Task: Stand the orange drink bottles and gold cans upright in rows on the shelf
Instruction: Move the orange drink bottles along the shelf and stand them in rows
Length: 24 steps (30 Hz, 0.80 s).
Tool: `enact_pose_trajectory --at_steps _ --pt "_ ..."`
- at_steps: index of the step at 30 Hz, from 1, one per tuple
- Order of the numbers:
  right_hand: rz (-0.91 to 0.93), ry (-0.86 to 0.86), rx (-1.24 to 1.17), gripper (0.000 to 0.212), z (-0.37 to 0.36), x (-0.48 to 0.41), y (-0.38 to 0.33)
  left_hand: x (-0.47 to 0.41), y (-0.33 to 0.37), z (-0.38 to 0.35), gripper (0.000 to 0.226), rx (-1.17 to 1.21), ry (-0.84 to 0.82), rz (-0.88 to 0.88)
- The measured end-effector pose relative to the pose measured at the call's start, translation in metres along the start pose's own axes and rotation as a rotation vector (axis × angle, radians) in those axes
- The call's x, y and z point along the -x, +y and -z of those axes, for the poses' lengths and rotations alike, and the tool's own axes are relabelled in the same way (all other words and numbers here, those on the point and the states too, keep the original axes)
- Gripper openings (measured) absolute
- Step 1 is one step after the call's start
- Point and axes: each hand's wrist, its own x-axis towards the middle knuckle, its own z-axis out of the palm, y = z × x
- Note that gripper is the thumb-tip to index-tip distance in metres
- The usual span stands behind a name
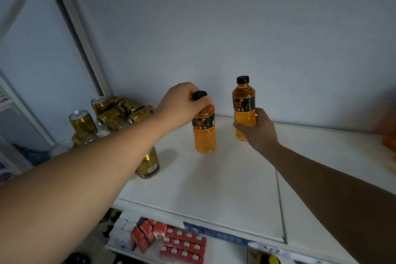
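Two orange drink bottles with black caps and dark labels are upright over the white shelf [214, 188]. My left hand [182, 105] grips the nearer bottle [204, 133] from above, around its cap and neck; its base is on the shelf. My right hand [255, 129] holds the farther bottle [244, 100] around its lower half, close to the back wall. A heap of gold cans [120, 111] lies at the back left, some upright, some on their sides. One gold can [149, 165] stands under my left forearm.
A metal upright [79, 28] frames the shelf on the left. At the far right edge a blurred orange thing [389, 135] shows. Below the shelf's front edge lies a lower shelf with red cartons [182, 244] and white boxes [124, 233].
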Motion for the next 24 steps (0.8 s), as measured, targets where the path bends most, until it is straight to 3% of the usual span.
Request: enact_pose_trajectory --at_steps 14,24 --pt "-0.092 0.168 0.062 0.043 0.123 0.141 0.027 0.096 0.123 -0.025 0.022 0.248 -0.077 -0.038" --pt "-0.105 0.268 0.142 0.050 0.242 0.209 0.065 0.136 0.230 -0.092 0.024 0.352 -0.119 -0.107"
